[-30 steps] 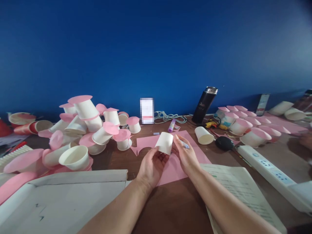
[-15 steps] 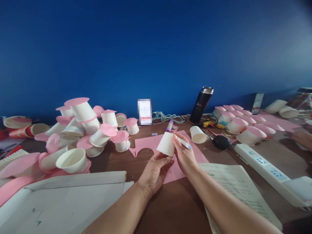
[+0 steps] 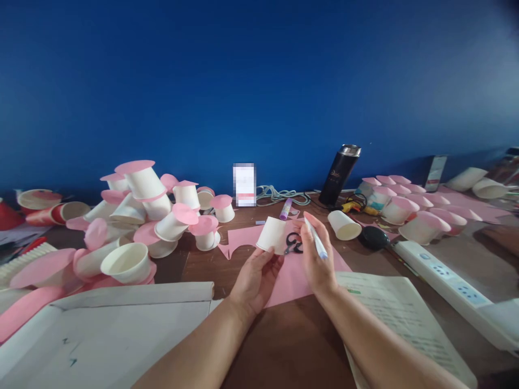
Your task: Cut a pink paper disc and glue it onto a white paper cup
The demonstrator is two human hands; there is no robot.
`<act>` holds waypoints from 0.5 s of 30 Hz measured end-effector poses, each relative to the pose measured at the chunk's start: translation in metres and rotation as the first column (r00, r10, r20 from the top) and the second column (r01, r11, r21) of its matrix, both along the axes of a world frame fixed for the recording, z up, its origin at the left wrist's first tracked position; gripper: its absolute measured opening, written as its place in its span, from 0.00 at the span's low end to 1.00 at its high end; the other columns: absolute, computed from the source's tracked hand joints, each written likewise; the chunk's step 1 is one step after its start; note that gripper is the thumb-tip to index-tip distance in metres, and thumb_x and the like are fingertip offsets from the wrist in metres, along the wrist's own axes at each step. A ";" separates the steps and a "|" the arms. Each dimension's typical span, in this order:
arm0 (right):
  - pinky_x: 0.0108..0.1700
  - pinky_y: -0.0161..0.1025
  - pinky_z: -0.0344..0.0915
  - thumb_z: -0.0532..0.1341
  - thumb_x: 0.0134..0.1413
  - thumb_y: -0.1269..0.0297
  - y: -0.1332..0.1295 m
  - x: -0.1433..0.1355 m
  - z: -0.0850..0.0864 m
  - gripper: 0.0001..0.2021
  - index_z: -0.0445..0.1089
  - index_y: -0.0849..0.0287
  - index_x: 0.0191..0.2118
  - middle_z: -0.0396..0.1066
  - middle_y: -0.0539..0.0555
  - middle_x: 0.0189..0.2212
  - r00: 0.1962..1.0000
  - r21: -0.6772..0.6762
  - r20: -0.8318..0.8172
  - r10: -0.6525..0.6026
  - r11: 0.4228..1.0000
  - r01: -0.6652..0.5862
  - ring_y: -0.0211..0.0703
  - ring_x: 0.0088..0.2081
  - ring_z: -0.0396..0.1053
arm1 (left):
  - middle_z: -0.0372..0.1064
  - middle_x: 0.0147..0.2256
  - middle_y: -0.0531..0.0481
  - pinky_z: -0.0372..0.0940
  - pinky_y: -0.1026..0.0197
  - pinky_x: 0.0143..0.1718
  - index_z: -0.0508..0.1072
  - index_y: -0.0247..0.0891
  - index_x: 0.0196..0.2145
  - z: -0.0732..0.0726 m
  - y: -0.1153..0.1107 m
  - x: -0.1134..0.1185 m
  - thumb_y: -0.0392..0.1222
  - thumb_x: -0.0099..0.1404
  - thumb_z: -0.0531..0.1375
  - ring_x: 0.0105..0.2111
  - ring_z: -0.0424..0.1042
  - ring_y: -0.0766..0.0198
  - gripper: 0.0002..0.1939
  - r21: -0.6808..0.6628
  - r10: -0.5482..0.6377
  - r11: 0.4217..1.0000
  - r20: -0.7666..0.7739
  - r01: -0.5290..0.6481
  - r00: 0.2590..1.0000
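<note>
My left hand (image 3: 255, 275) grips a white paper cup (image 3: 271, 235) by its wide rim, and the cup is tilted with its base up. Between the fingers of my right hand (image 3: 318, 259) is a white marker with a bluish end (image 3: 315, 236), apart from the cup. Black-handled scissors (image 3: 291, 246) show between the cup and my right hand. Below both hands lies a sheet of pink paper (image 3: 292, 281) with a curved cut-out. A purple glue stick (image 3: 286, 208) lies behind the cup, and another white paper cup (image 3: 344, 225) rests on its side to the right.
Many cups with pink discs (image 3: 178, 221) are heaped at left; more stand in rows (image 3: 409, 208) at right. A black flask (image 3: 339, 175) leans on the blue wall. A power strip (image 3: 450, 286) and printed sheet (image 3: 393, 308) lie at right.
My right hand has drawn away from the cup to the right with the marker. The cup has tipped slightly, and the scissors have come into view.
</note>
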State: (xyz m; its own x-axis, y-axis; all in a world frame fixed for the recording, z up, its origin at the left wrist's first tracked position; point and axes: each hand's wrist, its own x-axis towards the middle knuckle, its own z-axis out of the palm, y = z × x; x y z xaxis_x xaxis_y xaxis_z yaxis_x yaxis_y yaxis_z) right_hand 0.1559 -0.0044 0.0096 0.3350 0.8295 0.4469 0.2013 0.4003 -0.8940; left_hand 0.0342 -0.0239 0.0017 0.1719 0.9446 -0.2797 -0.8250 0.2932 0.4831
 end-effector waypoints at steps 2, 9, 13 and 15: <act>0.44 0.45 0.68 0.53 0.62 0.59 -0.008 0.001 0.006 0.18 0.65 0.55 0.55 0.72 0.57 0.44 0.989 0.116 0.140 -0.046 0.993 0.030 0.45 0.41 0.70 | 0.72 0.34 0.46 0.68 0.65 0.40 0.74 0.33 0.33 0.000 0.002 -0.001 0.29 0.56 0.63 0.31 0.70 0.68 0.06 -0.024 0.049 0.999 0.013 -0.049 0.999; 0.42 0.43 0.66 0.56 0.59 0.69 -0.024 -0.004 0.013 0.10 0.72 0.55 0.44 0.74 0.54 0.35 0.867 0.221 0.496 0.055 0.957 -0.187 0.44 0.37 0.70 | 0.71 0.33 0.49 0.65 0.66 0.42 0.74 0.33 0.34 -0.001 0.003 -0.001 0.31 0.55 0.64 0.32 0.69 0.70 0.07 0.020 0.060 0.998 -0.029 -0.059 0.998; 0.42 0.42 0.66 0.58 0.57 0.68 -0.020 -0.007 0.010 0.06 0.72 0.55 0.39 0.74 0.52 0.33 0.849 0.221 0.528 -0.024 0.969 -0.111 0.43 0.35 0.71 | 0.72 0.34 0.49 0.63 0.64 0.44 0.75 0.34 0.33 -0.003 0.003 -0.001 0.33 0.54 0.66 0.34 0.69 0.69 0.07 0.066 0.048 0.997 -0.056 -0.044 0.997; 0.42 0.42 0.66 0.58 0.57 0.67 -0.020 -0.007 0.010 0.06 0.71 0.55 0.38 0.74 0.52 0.32 0.846 0.221 0.531 -0.040 0.971 -0.093 0.42 0.34 0.71 | 0.72 0.35 0.49 0.62 0.64 0.45 0.75 0.34 0.34 -0.004 0.003 0.000 0.34 0.54 0.66 0.35 0.69 0.68 0.08 0.089 0.047 0.995 -0.070 -0.041 0.996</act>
